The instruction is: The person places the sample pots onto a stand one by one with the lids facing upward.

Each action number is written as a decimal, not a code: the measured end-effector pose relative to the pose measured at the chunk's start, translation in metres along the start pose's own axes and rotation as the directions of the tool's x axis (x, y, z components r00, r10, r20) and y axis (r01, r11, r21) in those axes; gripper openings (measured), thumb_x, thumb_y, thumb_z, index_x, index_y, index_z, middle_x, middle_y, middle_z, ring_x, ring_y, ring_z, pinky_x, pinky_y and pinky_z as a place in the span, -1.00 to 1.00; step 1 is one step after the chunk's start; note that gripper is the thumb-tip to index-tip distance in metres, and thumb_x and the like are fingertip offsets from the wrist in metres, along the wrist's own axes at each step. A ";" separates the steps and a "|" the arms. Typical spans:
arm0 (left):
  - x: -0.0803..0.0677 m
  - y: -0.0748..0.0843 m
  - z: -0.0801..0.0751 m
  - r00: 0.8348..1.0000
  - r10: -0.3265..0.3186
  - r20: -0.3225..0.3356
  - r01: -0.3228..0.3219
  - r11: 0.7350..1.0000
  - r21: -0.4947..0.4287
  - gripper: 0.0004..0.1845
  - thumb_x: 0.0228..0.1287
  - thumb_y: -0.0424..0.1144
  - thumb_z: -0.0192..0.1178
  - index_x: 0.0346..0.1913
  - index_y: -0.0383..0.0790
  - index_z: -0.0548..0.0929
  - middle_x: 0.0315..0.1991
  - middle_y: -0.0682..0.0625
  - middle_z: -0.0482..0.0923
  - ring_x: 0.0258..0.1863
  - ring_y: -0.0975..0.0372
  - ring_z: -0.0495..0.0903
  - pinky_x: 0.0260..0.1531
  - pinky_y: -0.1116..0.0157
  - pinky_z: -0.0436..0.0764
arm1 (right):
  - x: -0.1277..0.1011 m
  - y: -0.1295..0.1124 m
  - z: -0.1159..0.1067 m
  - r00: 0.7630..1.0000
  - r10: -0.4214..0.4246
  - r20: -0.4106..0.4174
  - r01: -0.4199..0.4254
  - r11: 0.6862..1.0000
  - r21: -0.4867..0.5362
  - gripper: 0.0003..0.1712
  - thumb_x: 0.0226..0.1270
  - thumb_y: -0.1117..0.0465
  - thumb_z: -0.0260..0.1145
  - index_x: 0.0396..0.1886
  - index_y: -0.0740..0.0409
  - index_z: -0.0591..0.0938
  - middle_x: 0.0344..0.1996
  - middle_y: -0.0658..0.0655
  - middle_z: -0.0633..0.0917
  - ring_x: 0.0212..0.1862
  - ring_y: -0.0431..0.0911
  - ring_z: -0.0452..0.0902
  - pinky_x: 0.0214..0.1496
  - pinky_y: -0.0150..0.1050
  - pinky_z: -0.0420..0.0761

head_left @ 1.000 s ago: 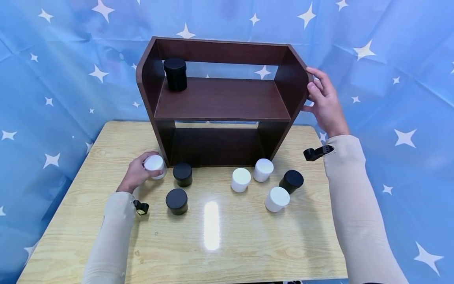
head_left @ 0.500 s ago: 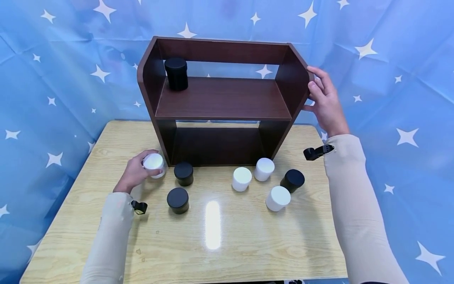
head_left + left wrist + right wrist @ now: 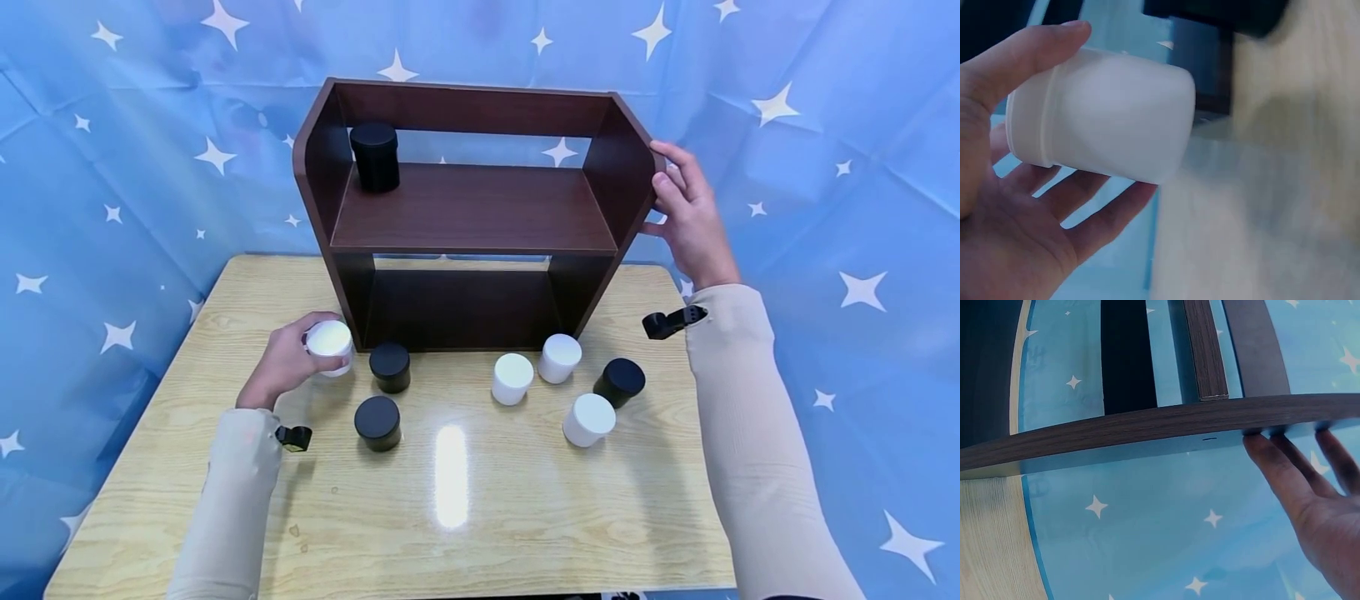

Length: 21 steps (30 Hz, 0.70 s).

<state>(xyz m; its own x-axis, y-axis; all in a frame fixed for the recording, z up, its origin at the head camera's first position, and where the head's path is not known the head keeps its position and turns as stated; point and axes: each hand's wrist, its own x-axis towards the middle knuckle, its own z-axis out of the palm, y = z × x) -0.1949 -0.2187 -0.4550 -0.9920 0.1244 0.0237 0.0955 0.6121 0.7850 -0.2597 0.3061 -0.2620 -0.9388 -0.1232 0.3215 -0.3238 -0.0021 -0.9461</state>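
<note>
My left hand (image 3: 288, 358) grips a white lidded jar (image 3: 330, 343) beside the lower left corner of a dark brown two-tier shelf (image 3: 472, 208). In the left wrist view the jar (image 3: 1110, 112) lies across the palm, thumb on one side and fingers on the other, its base facing the blurred tabletop. My right hand (image 3: 690, 212) touches the shelf's right side panel with its fingertips. Seen from the right wrist, extended fingers (image 3: 1279, 469) meet the outer face of that panel (image 3: 1166, 428). A black jar (image 3: 375, 158) stands at the left end of the upper tier.
Two black jars, one nearer the shelf (image 3: 390, 367) and one in front (image 3: 377, 423), stand right of my left hand. White jars (image 3: 512, 379), (image 3: 559, 358), (image 3: 589, 419) and a black jar (image 3: 619, 382) stand front right on the wooden table (image 3: 375, 525). Starry blue cloth (image 3: 825, 208) hangs behind.
My left hand has shifted slightly with the white jar, rising a little over the last half second. The right hand stays at the shelf's side, and the other jars keep their places.
</note>
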 end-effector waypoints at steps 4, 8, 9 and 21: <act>-0.003 0.017 -0.004 1.000 0.024 0.017 -0.024 1.000 -0.008 -0.27 -0.01 -0.23 0.56 0.30 -0.11 0.53 0.25 -0.24 0.57 0.13 -0.10 0.55 0.10 -0.02 0.51 | -0.001 0.000 0.000 1.000 -0.004 0.004 0.004 1.000 0.009 -0.44 0.52 0.09 0.18 0.47 -0.20 0.37 0.36 0.12 0.46 0.19 0.09 0.52 -0.08 -0.22 0.72; -0.007 0.038 -0.008 0.998 0.048 0.037 -0.048 0.999 -0.017 -0.26 -0.01 -0.21 0.56 0.30 -0.09 0.54 0.24 -0.22 0.58 0.12 -0.08 0.55 0.09 -0.02 0.51 | -0.001 0.000 -0.001 1.000 -0.012 0.007 0.012 1.000 0.015 -0.44 0.52 0.09 0.18 0.47 -0.19 0.37 0.36 0.13 0.45 0.19 0.09 0.52 -0.08 -0.22 0.73; -0.008 0.043 -0.009 0.998 0.054 0.040 -0.054 0.998 -0.016 -0.26 -0.01 -0.20 0.56 0.30 -0.09 0.53 0.24 -0.22 0.58 0.11 -0.08 0.56 0.09 -0.02 0.52 | -0.001 0.000 -0.002 1.000 -0.015 0.007 0.014 1.000 0.014 -0.44 0.52 0.09 0.18 0.47 -0.19 0.37 0.37 0.13 0.45 0.19 0.09 0.52 -0.08 -0.22 0.73; -0.021 0.106 -0.017 0.991 0.129 -0.034 -0.128 0.991 0.032 -0.29 0.06 -0.12 0.52 0.30 -0.09 0.52 0.18 -0.22 0.61 0.07 -0.07 0.59 -0.02 0.02 0.59 | 0.001 0.002 -0.004 1.000 -0.006 0.001 0.006 1.000 0.022 -0.45 0.51 0.08 0.19 0.45 -0.20 0.40 0.29 0.13 0.48 0.09 0.07 0.58 -0.11 -0.22 0.74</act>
<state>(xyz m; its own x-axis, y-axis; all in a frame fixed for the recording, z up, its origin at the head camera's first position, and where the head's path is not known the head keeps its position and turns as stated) -0.1653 -0.1700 -0.3622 -0.9735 0.1760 0.1461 0.2247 0.6155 0.7555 -0.2619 0.3095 -0.2632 -0.9368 -0.1240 0.3273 -0.3268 -0.0245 -0.9448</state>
